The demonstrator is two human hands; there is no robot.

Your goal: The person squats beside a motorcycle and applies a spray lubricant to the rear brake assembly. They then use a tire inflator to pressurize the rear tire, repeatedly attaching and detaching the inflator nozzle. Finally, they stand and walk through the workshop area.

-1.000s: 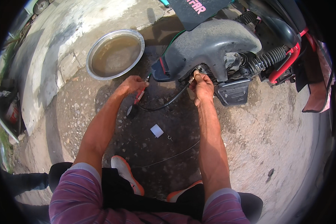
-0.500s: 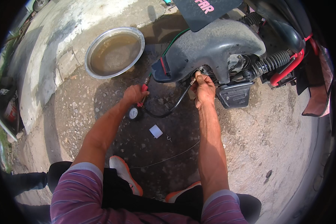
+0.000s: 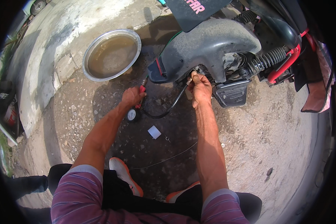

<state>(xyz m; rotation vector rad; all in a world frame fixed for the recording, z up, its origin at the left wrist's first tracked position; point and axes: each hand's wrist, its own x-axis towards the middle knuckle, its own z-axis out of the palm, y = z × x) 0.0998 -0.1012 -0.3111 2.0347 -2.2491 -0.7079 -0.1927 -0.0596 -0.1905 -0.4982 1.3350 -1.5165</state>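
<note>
My left hand (image 3: 132, 97) grips the red handle of a tyre inflator, whose round pressure gauge (image 3: 131, 114) hangs just below the fist. A black hose (image 3: 168, 110) curves from the gauge up to my right hand (image 3: 199, 89), which pinches the hose's metal end under the grey rear mudguard (image 3: 209, 44) of a scooter. The wheel's valve itself is hidden behind the fingers and the mudguard.
A metal basin of murky water (image 3: 110, 56) stands on the ground at the upper left. A small white scrap (image 3: 154, 132) and a thin wire (image 3: 168, 158) lie on the wet concrete. My orange-and-white shoes (image 3: 125, 175) show below. The scooter's spring and red frame (image 3: 280, 63) are at right.
My left hand with the inflator handle and gauge has dropped lower and toward me. The right hand stays at the hose end under the mudguard.
</note>
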